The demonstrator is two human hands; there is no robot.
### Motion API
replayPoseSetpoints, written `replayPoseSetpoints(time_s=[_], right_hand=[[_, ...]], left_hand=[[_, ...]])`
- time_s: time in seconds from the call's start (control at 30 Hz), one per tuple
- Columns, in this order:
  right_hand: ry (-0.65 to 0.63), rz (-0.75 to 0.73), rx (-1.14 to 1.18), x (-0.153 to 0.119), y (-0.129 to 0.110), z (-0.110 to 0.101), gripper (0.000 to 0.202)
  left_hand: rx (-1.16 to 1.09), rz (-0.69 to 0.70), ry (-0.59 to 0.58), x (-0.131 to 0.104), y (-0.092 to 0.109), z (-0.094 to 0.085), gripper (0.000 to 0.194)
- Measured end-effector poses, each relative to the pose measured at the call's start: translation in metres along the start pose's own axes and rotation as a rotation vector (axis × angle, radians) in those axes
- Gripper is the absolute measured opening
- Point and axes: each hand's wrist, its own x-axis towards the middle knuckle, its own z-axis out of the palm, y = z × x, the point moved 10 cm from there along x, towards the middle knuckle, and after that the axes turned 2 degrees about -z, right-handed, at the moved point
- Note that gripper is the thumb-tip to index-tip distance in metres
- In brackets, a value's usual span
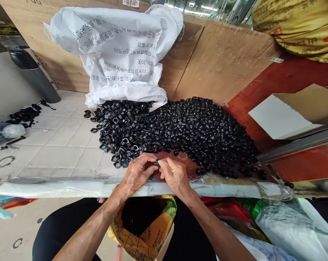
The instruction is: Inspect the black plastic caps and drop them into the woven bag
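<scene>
My left hand (138,174) and my right hand (175,175) meet above the table's front edge. Between their fingertips is a small black part (156,163), pinched from both sides; its details are too small to tell. Just behind my hands, a heap of black rings (121,132) lies on the left and merges with a larger heap of small black caps (204,127) on the right. Below my hands, between the legs, an orange sack (146,243) stands open, its inside dark.
A white printed sack (123,54) leans on the wooden board behind the heaps. A dark bottle (34,74) stands at the left, near loose black pieces (25,114). At the right are an open carton (289,112) and a metal bar (297,145).
</scene>
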Motion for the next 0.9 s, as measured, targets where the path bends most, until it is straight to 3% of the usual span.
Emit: replayPoseSetpoints(time_s=[0.07, 0.17, 0.3, 0.6, 0.9], right_hand=[[0.025, -0.011, -0.065, 0.002, -0.003, -0.002, 0.042], [0.059, 0.054, 0.031, -0.001, 0.000, -0.005, 0.029], [0.009, 0.039, 0.106, -0.004, -0.001, -0.002, 0.024], [-0.009, 0.100, 0.082, -0.002, 0.003, -0.003, 0.047], [0.003, 0.131, 0.160, -0.002, 0.010, -0.005, 0.023]], left_hand=[[0.011, 0.014, -0.010, 0.000, 0.000, 0.001, 0.012], [0.016, -0.001, -0.001, 0.000, -0.003, 0.002, 0.013], [-0.008, -0.035, 0.020, 0.000, -0.007, 0.000, 0.012], [0.003, -0.086, 0.019, -0.001, -0.014, 0.001, 0.013], [-0.001, -0.091, 0.012, 0.000, -0.012, 0.000, 0.011]])
